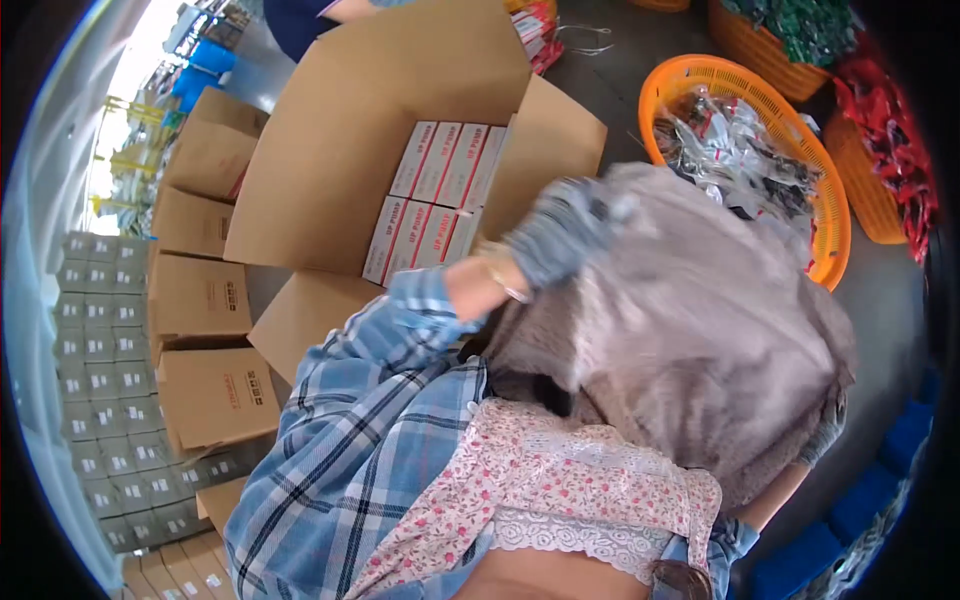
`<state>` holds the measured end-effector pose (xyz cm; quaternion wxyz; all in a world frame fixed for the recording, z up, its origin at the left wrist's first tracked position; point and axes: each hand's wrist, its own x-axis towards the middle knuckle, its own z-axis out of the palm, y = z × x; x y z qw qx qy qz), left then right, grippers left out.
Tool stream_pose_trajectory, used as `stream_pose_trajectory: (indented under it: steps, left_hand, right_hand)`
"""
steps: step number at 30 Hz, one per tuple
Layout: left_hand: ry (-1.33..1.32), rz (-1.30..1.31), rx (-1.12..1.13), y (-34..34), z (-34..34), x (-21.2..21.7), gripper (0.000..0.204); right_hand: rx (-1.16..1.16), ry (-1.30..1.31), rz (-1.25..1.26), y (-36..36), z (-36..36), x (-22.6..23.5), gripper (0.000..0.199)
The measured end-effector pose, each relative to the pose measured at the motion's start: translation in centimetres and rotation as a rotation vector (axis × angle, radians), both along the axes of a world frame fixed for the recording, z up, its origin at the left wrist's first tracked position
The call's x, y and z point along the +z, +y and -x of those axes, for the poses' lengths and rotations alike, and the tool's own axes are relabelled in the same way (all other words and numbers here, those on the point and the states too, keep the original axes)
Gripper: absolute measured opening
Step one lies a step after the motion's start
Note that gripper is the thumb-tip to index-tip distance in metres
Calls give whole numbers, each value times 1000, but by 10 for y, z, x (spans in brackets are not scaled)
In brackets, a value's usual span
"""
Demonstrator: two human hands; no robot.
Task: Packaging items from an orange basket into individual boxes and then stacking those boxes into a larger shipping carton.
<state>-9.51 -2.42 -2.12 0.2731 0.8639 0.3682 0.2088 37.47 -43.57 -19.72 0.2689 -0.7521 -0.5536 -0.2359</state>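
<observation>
A grey-brown plush cloth [700,320] spreads in front of my body, covering my lap and part of the floor. My left hand [570,228], in a grey knitted glove, is at the cloth's far left corner. Motion blurs its fingers, but they look closed on the fabric. At the cloth's near right edge is my right hand [826,432], also gloved, its fingers mostly hidden by the folds. To the left of the cloth stands a large open carton [340,150]. Inside it, several white boxes [435,165] with red print and red edges stand in two rows.
An orange basket [835,215] of clear-bagged parts stands beyond the cloth. Farther right are baskets of green packets [800,30] and red packets [880,130]. Brown cartons [215,395] and stacked grey boxes [110,400] line the left. Another person [295,25] is at the top.
</observation>
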Motion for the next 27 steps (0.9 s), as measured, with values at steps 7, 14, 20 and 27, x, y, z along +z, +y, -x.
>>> stream_pose_trajectory:
  steps: [7,14,20,27]
  left_hand:
    - [26,13,-288,-18,-19,-12,48]
    - [651,93,-139,-46,59,1,56]
    - [-6,-24,-298,-70,70,3,44]
    - [-130,-555,-79,-16,-11,1,27]
  right_hand:
    - [-424,1261,43,-42,49,-45,20]
    - [171,1079,282,107,271,158,37]
    - [526,381,335,219,320,179,53]
    - [266,163,467,257,317,156,55]
